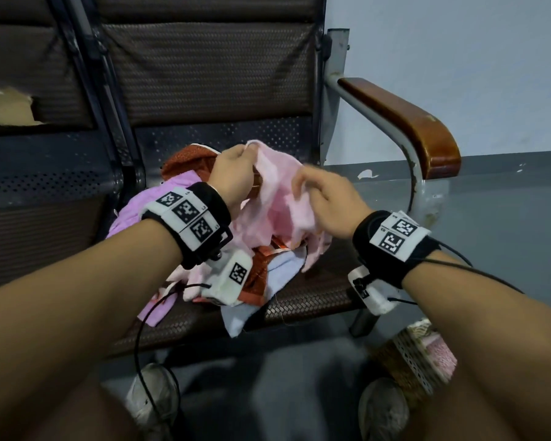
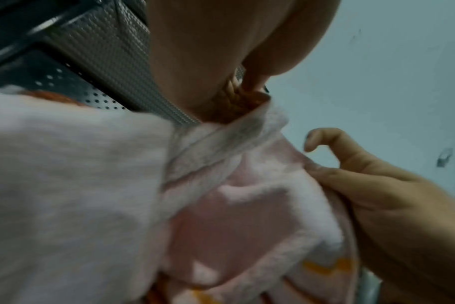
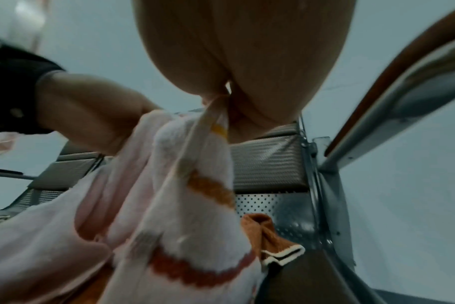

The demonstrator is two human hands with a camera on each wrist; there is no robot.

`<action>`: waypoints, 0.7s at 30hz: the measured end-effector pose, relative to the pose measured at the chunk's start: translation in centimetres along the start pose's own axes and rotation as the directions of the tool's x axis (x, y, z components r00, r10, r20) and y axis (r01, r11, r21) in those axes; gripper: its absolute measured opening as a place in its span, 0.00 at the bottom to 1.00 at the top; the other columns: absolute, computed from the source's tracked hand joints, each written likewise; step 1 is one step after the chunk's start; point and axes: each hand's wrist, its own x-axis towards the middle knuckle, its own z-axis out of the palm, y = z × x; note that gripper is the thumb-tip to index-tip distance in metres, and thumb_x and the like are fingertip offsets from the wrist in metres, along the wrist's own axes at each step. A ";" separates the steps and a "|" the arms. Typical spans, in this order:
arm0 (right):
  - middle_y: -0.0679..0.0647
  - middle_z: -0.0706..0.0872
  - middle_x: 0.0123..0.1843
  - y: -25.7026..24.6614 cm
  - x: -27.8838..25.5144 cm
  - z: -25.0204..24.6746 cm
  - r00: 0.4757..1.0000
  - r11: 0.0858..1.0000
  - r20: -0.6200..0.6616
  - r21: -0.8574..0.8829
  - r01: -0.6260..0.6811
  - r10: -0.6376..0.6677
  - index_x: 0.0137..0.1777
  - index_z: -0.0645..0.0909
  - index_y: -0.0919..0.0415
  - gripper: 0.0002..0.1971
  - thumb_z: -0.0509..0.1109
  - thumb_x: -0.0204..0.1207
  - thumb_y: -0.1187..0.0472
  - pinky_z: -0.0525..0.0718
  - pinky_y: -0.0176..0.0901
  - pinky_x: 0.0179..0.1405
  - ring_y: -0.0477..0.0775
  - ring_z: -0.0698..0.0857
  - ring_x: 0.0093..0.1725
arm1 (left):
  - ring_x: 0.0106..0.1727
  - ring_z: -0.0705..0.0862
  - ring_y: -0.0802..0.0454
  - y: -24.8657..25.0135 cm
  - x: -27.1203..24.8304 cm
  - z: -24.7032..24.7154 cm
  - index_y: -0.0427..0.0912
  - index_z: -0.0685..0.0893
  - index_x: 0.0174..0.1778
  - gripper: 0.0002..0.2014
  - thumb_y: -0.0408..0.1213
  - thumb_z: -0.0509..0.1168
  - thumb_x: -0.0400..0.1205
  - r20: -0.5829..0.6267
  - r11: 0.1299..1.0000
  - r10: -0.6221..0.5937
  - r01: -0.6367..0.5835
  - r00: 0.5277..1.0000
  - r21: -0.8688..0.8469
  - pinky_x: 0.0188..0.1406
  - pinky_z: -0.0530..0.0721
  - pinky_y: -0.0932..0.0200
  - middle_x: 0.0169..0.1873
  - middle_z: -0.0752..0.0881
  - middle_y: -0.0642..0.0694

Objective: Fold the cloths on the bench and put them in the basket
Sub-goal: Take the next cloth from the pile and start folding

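Observation:
A pale pink cloth [image 1: 275, 198] hangs above the bench seat [image 1: 315, 294], held up by both hands. My left hand [image 1: 236, 167] pinches its upper corner [image 2: 249, 115]. My right hand [image 1: 318, 192] pinches another edge of the same pink cloth [image 3: 195, 205], which carries orange and red trim. Under it a heap of cloths lies on the seat: a rust-orange one [image 1: 188, 160], a lilac one [image 1: 134, 211] and a light blue one [image 1: 245, 313]. The woven basket [image 1: 407, 354] stands on the floor at the lower right, with a pink cloth [image 1: 442, 354] inside.
The bench has a dark woven backrest [image 1: 204, 68] and a wooden armrest [image 1: 404, 119] on a grey metal frame at the right. A second seat [image 1: 29, 202] adjoins on the left. My two shoes [image 1: 153, 396] rest on the grey floor in front.

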 end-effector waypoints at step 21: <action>0.40 0.70 0.17 0.2 1.9 1.9 0.971 0.939 -0.056 0.274 -0.208 0.231 0.18 0.78 0.49 0.27 0.69 0.81 0.45 0.67 0.31 0.23 0.40 0.66 0.21 | 0.42 0.83 0.42 1.5 1.3 -1.1 0.37 0.83 0.46 0.05 0.35 0.70 0.79 -0.038 0.965 -0.113 0.100 0.993 -0.243 0.43 0.80 0.47 0.40 0.83 0.38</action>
